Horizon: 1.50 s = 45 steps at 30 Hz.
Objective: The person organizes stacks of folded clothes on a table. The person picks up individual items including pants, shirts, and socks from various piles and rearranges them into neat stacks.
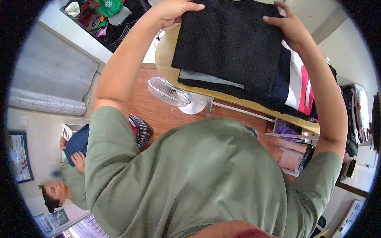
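Note:
A folded black shirt (pixel 228 43) spreads between my two hands at the top of the view. My left hand (pixel 174 11) grips its upper left corner, thumb on top and the other fingers partly hidden. At the upper right corner my right hand (pixel 289 27) holds the shirt, its thumb and forefinger showing against the cloth. Beneath lie a folded grey cloth (pixel 212 77) and other dark clothes on a yellow oval-ended table (pixel 166 51). Right of the shirt, a white, pink and navy garment (pixel 295 77) lies on the same table.
A white fan (pixel 170 91) stands beyond the table's left front edge. A checked basket (pixel 143 131) with clothes is by my left side. Farther left, another person (pixel 59 190) holds dark blue cloth (pixel 77 144). Clothes hang (pixel 355 115) at the right wall.

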{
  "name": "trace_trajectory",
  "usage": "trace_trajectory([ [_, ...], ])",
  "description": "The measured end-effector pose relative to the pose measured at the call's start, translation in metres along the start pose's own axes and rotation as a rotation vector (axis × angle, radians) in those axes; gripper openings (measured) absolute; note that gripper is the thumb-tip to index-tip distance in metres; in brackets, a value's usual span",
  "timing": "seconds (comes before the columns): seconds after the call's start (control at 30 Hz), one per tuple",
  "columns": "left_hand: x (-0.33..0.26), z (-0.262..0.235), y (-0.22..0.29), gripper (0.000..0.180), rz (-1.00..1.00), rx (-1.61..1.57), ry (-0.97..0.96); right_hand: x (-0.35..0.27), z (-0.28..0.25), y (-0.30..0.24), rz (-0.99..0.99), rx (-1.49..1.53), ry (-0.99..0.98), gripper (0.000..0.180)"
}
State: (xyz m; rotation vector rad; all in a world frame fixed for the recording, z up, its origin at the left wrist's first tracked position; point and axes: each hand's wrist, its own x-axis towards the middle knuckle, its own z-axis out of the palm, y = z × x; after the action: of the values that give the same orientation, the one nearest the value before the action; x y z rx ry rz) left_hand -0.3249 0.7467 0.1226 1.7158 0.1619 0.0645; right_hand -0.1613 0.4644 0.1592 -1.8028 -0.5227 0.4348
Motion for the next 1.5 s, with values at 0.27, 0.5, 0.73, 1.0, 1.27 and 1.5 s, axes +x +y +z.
trace_trajectory([
  [0.27, -0.006, 0.05, 0.015, 0.051, 0.346, 1.337, 0.657, 0.007, 0.001, 0.019, -0.211, -0.521, 0.055, 0.068],
  [0.5, 0.018, 0.147, 0.029, 0.093, 0.947, 1.295, 0.176, 0.012, -0.015, -0.003, -0.193, -0.583, -0.023, 0.075],
  [0.73, 0.03, 0.136, 0.014, 0.114, 0.697, 1.432, -0.129, -0.039, -0.216, 0.004, -0.308, -0.297, 0.302, 0.073],
  [1.0, 0.037, 0.161, 0.086, 0.118, 0.182, 1.544, -0.367, -0.147, -0.374, 0.127, -0.266, -0.945, 0.075, 0.078],
  [1.27, 0.112, 0.269, 0.14, 0.049, 0.775, 0.834, -0.39, -0.165, -0.374, 0.257, -0.29, -1.31, 0.125, 0.078],
  [1.5, 0.187, 0.421, 0.143, 0.049, -0.12, -0.043, -0.753, -0.151, -0.404, 0.221, -0.257, -1.013, 0.358, 0.041],
])
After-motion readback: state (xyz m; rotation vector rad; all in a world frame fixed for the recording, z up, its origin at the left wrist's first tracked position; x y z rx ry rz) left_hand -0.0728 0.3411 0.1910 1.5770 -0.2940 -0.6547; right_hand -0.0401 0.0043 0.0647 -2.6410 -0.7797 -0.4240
